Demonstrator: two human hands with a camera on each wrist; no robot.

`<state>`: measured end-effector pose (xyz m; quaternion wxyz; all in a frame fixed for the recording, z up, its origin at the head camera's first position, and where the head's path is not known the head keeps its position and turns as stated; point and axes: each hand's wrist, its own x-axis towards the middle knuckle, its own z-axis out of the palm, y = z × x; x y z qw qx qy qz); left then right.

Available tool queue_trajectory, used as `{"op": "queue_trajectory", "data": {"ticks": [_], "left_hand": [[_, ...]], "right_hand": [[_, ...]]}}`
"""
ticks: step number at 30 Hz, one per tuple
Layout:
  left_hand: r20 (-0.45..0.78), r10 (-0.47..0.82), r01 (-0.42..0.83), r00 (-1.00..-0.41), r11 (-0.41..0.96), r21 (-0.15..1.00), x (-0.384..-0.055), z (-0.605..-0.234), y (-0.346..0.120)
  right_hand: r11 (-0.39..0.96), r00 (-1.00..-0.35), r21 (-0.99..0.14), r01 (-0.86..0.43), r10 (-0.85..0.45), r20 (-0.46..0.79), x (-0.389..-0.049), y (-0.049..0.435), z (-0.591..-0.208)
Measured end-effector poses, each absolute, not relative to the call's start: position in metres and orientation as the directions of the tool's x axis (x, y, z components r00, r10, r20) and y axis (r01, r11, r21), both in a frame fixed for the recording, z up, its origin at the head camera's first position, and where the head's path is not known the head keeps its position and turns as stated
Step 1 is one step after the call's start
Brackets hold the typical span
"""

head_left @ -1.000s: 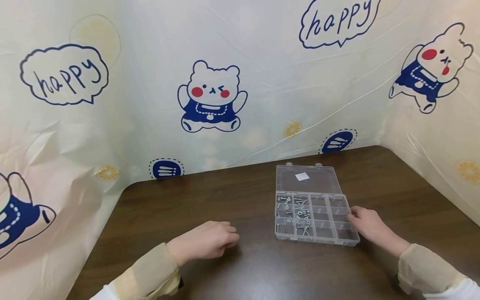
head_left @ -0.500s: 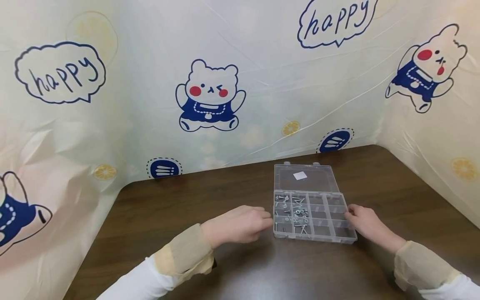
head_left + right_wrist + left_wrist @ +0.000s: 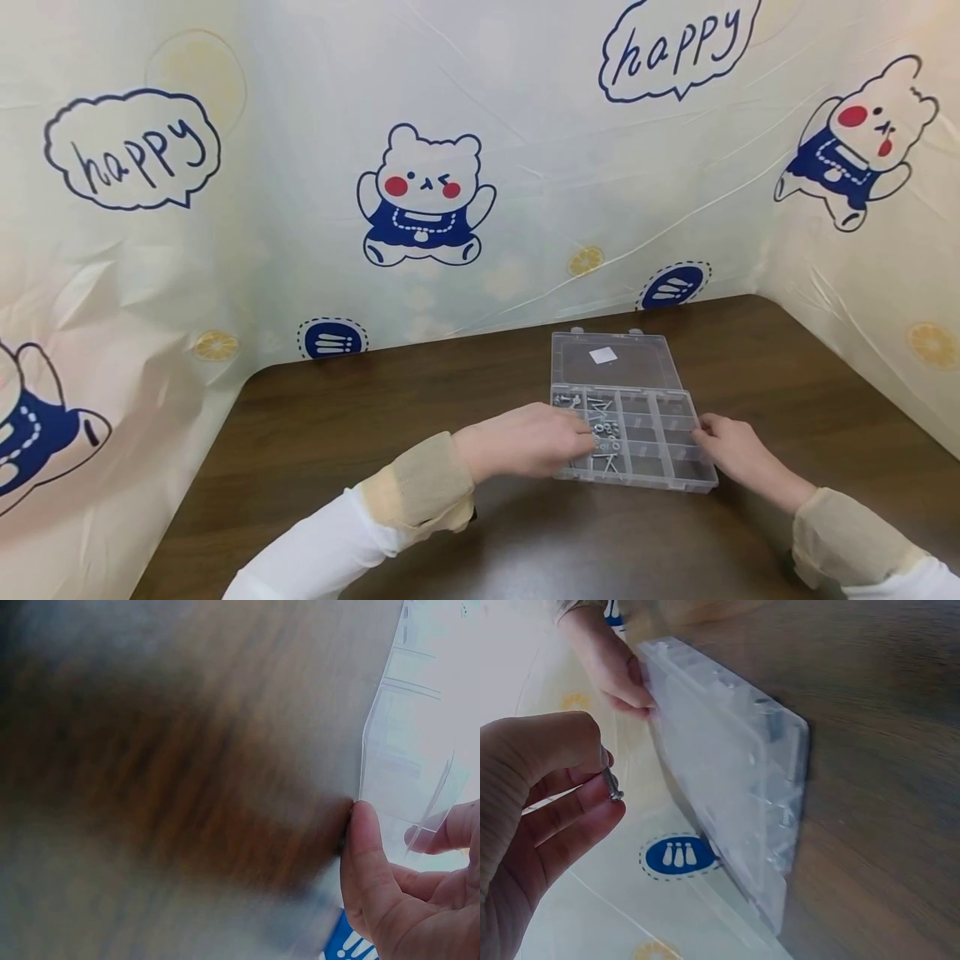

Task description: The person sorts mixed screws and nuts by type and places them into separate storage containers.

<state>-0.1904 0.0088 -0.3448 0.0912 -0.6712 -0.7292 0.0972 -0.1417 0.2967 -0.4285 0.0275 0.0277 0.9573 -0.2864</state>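
A clear plastic compartment box (image 3: 667, 482) lies on the table with its lid (image 3: 645, 367) folded back. Screws (image 3: 609, 463) and nuts (image 3: 602, 429) sit in its left compartments; those on the right hold nothing. My left hand (image 3: 525, 439) is over the left side of the box, hiding part of those compartments. Between thumb and fingers it pinches a small metal screw (image 3: 612, 784), seen in the left wrist view. At the box's right side my right hand (image 3: 731, 442) grips the wall, thumb and fingers on either side of the edge (image 3: 363, 761).
The dark wood table (image 3: 360, 417) spreads to the left and in front of the box. Behind it hangs a printed curtain (image 3: 525, 208) with bears, also closing off both sides. A white label (image 3: 603, 356) lies on the lid.
My left hand has moved right and slightly up, from the bare table to over the box's left compartments. My right hand has stayed at the box's right edge.
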Motion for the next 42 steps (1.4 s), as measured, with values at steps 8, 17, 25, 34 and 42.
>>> {"op": "queue_trajectory", "data": {"ticks": [8, 17, 25, 34, 42], "left_hand": [[-0.055, 0.982, 0.982, -0.183, 0.180, -0.048, -0.191, -0.344, 0.033], [-0.034, 0.936, 0.907, -0.351, 0.349, 0.236, -0.198, -0.360, 0.054], [-0.036, 0.882, 0.846, -0.470, 0.461, 0.268, -0.203, -0.375, 0.059], [0.011, 0.804, 0.776, -0.595, 0.571, 0.268, -0.212, -0.371, 0.039], [0.080, 0.696, 0.667, -0.714, 0.640, 0.381, -0.227, -0.366, -0.009]], "right_hand": [[0.831, -0.997, -0.552, 0.073, 0.040, -0.073, -0.142, 0.296, -0.428], [0.842, -0.997, -0.535, 0.070, 0.036, -0.073, -0.142, 0.295, -0.426], [0.844, -0.997, -0.532, 0.063, 0.025, -0.079, -0.146, 0.293, -0.424], [0.842, -0.997, -0.538, 0.043, -0.002, -0.083, -0.150, 0.292, -0.424], [0.764, -0.986, -0.636, 0.111, 0.006, -0.166, -0.151, 0.300, -0.422]]}}
